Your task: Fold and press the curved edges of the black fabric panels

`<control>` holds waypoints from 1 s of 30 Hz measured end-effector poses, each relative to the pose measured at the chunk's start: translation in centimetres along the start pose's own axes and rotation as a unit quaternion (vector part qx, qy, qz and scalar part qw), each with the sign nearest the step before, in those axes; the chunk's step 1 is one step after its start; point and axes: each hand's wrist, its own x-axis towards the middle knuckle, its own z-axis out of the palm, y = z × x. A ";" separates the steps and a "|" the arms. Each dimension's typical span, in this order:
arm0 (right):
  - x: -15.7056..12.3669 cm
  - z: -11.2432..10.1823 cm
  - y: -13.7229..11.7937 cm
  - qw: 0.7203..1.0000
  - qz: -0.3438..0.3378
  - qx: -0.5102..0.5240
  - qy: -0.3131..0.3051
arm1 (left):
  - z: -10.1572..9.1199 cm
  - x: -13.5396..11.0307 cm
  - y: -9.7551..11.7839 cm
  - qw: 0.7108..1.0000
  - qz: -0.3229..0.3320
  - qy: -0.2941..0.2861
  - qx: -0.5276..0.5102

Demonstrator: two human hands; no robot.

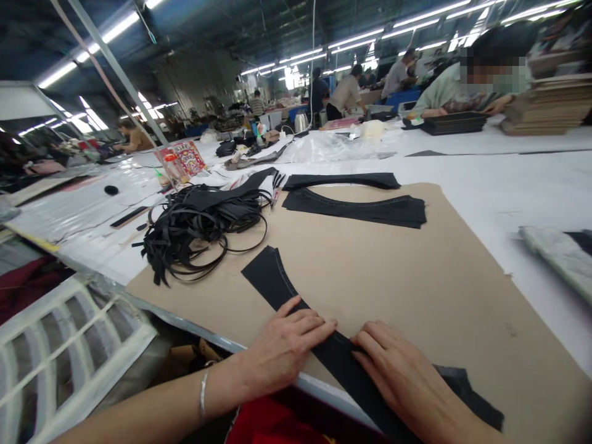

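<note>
Risk, strip: I judge the black strip (340, 361) could skew or crease if my left hand (282, 345) and right hand (398, 361) bear down unevenly.
Risk, near end: it runs down to the table edge (333, 395), where a snag might drag it crooked.
Risk, right wrist: a dark piece (483, 401) beside it could get swept along by the forearm.
Strip, look: matt black, narrow, far end flared, pale stitch-like line along the curved edge.
Strip, place: slantwise on brown sheet (370, 265), under both hands.
Fingers: bent onto the strip; pinching or pressing, I cannot tell.
</note>
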 end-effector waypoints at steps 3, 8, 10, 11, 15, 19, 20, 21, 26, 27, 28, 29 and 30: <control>1.2 0.0 -1.4 0.999 0.040 -0.015 0.011 | -1.0 0.8 -0.9 0.999 -0.030 0.021 -0.004; 2.1 -0.6 -2.1 0.995 0.103 0.005 0.002 | -0.7 2.9 0.9 0.996 -0.048 0.045 -0.057; 1.8 -1.1 -1.8 0.991 0.126 0.033 -0.007 | -0.2 3.7 1.8 0.995 -0.056 0.029 -0.081; 1.6 -1.4 -1.7 0.989 0.137 0.047 -0.011 | 0.0 4.0 2.0 0.994 -0.062 0.021 -0.088; 0.5 -2.7 -1.0 0.978 0.181 0.097 -0.037 | 0.5 5.1 2.3 0.993 -0.064 -0.005 -0.097; 0.2 -3.5 -0.6 0.967 0.206 0.138 -0.053 | 0.3 6.0 2.4 0.993 -0.058 -0.036 -0.097; 0.2 -3.6 -0.5 0.966 0.209 0.142 -0.056 | 0.2 6.2 2.5 0.993 -0.060 -0.043 -0.096; 0.2 -3.6 -0.5 0.965 0.211 0.146 -0.057 | 0.1 6.4 2.7 0.992 -0.064 -0.048 -0.095; 0.1 -3.4 -0.3 0.967 0.201 0.153 -0.044 | -0.1 6.8 3.3 0.992 -0.066 -0.057 -0.092; 0.1 -3.4 -0.2 0.967 0.198 0.154 -0.041 | -0.1 6.8 3.5 0.991 -0.066 -0.060 -0.095; 0.0 -3.3 -0.1 0.968 0.196 0.152 -0.039 | -0.1 6.8 3.6 0.991 -0.067 -0.063 -0.099; -0.1 -3.2 -0.1 0.969 0.194 0.150 -0.038 | 0.0 6.8 3.7 0.990 -0.070 -0.065 -0.101; -0.2 -3.2 0.0 0.969 0.193 0.147 -0.038 | 0.0 6.7 3.7 0.990 -0.073 -0.066 -0.101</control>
